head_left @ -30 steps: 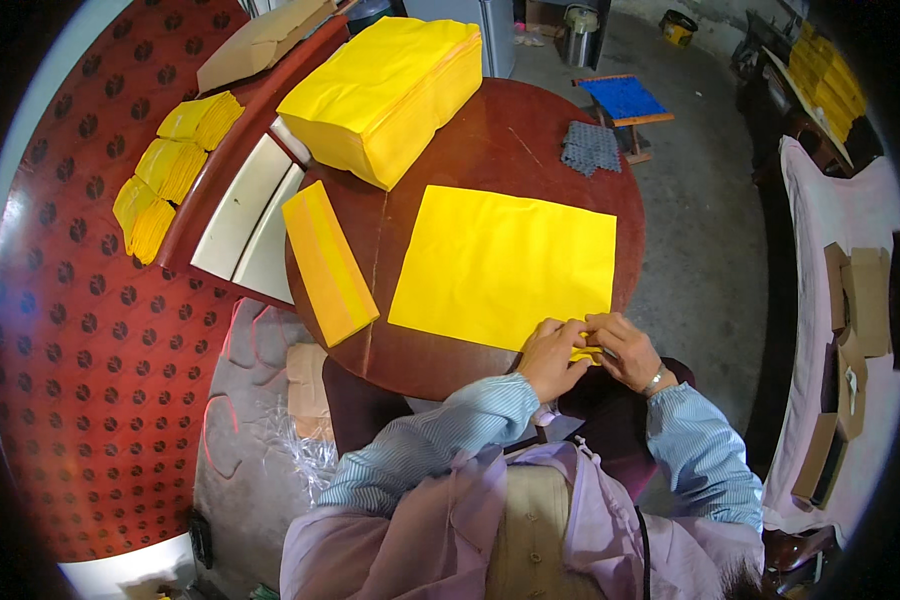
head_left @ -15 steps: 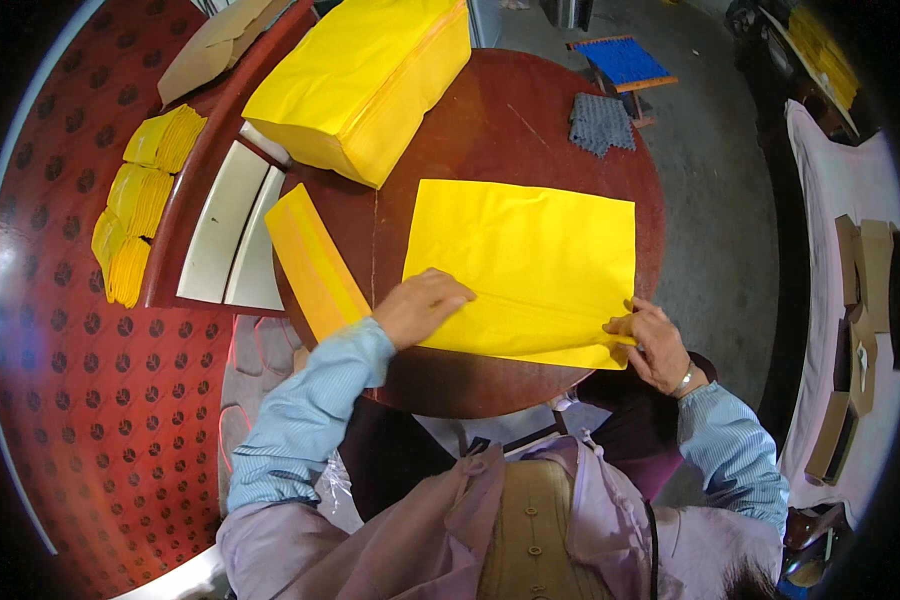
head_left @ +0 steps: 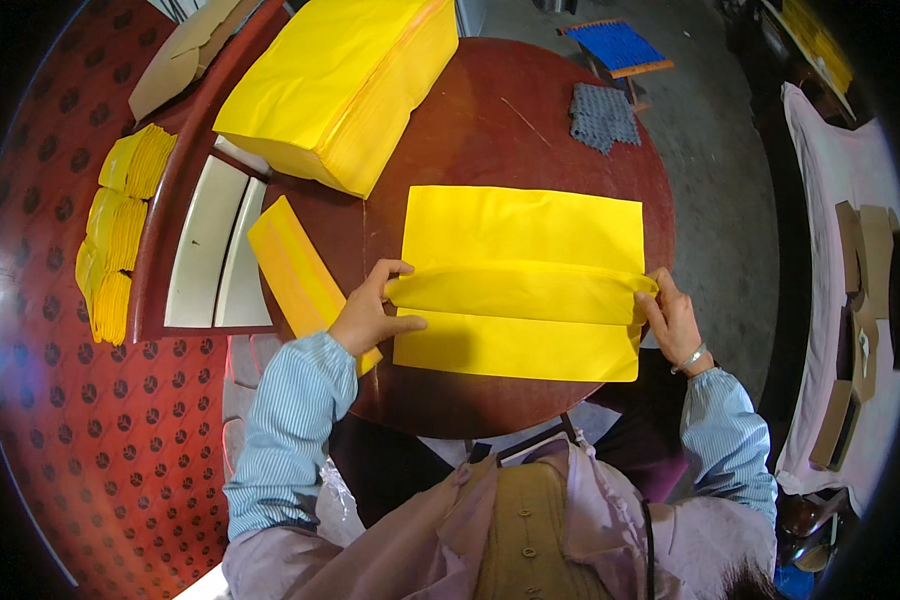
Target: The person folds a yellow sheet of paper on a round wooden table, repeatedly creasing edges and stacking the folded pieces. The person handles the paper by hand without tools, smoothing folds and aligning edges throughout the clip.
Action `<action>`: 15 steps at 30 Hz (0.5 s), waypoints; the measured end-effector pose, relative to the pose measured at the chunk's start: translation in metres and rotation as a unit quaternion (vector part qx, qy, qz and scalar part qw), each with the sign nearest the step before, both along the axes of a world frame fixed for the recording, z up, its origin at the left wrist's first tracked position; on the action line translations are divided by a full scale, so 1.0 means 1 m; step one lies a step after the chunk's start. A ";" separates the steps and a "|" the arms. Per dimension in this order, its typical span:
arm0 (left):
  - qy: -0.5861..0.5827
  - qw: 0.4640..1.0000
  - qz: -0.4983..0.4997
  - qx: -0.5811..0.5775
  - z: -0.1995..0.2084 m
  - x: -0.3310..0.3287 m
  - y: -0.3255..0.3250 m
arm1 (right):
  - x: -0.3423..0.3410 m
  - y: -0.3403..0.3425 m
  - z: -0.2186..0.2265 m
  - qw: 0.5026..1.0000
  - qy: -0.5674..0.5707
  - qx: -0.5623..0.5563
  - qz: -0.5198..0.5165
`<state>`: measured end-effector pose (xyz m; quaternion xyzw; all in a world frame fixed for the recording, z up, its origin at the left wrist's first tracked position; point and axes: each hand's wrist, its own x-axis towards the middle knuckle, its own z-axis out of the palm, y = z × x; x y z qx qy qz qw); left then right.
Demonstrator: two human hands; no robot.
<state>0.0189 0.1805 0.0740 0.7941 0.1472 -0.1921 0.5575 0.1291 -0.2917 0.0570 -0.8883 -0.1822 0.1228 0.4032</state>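
A yellow sheet (head_left: 525, 225), apparently paper, lies on the round dark-red table (head_left: 490, 110). Its near part is folded into a raised band (head_left: 515, 290) running from side to side. At the left end of this band is my left hand (head_left: 372, 305), with thumb and forefinger spread apart along the fold's upper and lower sides. My right hand (head_left: 673, 315) pinches the band's right end between thumb and fingers. A narrow folded yellow strip (head_left: 295, 265) lies left of the sheet, its near end partly under my left wrist.
A tall stack of yellow sheets (head_left: 335, 85) stands at the table's far left. Folded yellow bundles (head_left: 120, 215) lie on the red patterned surface (head_left: 100, 420). A grey textured mat (head_left: 605, 118) hangs over the far right edge, near a blue-topped stool (head_left: 615, 48). Cardboard boxes (head_left: 870, 290) sit at right.
The sheet's near part has been lifted into a folded band. My left hand has moved left to the fold's end and opened; my right hand has risen slightly along the right edge.
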 end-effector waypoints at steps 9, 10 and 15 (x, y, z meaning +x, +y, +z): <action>-0.034 0.981 0.162 0.101 -0.017 -0.002 -0.027 | -0.016 0.028 -0.022 0.976 -0.174 -0.056 -0.115; -0.035 0.979 0.153 0.127 -0.017 -0.003 -0.029 | -0.016 0.030 -0.025 0.974 -0.190 -0.044 -0.119; -0.068 0.971 0.154 0.169 -0.018 -0.001 -0.035 | -0.017 0.035 -0.030 0.959 -0.251 -0.032 -0.129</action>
